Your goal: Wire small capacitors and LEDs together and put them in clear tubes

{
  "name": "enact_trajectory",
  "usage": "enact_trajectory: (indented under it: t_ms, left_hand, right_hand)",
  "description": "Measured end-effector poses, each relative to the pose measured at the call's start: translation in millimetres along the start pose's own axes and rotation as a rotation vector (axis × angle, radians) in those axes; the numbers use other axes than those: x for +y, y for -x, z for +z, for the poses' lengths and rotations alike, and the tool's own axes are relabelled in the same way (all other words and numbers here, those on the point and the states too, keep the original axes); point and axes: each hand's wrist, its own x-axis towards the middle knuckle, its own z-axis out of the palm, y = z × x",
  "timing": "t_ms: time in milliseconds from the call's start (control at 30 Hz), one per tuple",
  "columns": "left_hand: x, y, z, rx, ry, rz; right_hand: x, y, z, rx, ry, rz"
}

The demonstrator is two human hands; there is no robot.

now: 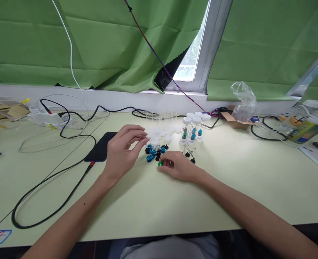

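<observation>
My right hand (179, 166) is closed, its fingertips gripping a small green part (160, 163) with a thin metal pin standing up from it, low over the table. My left hand (126, 145) hovers to the left, thumb and fingers stretched out and apart, nothing visible in them. Between the hands lies a loose pile of small blue and black parts (152, 154) with metal pins. Just behind it are white caps (168, 137) and clear tubes (161, 120). Capped tubes (184, 133) holding green and blue parts stand behind my right hand, with several black pinned parts (192, 160) near them.
A black phone (101, 146) on a black cable (60, 208) lies beside my left hand. A white power strip (46, 118) sits at the back left. At the back right are a cardboard box (236, 122) with a plastic bag (244, 100) and a pale phone (316, 160).
</observation>
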Motion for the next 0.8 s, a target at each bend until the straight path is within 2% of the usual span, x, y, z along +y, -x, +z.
enact_trajectory:
  t_ms: [167,267,400,567,800]
  left_hand:
    - [-6,0,2,0.083,0.067,-0.136]
    - [-8,0,3,0.067,0.142,-0.275]
    - [-10,-1,3,-0.009,0.218,-0.449]
    - [-20,2,4,-0.08,0.294,-0.58]
    - [-26,5,9,-0.168,0.723,-0.818]
  right_hand:
    - [1,-3,1,0.174,0.008,0.05]
    - [1,-4,0,0.217,0.015,0.098]
    - [0,-2,0,0.136,0.034,0.05]
    - [0,1,2,0.024,0.057,-0.03]
    - [2,0,4,-0.042,0.101,-0.036]
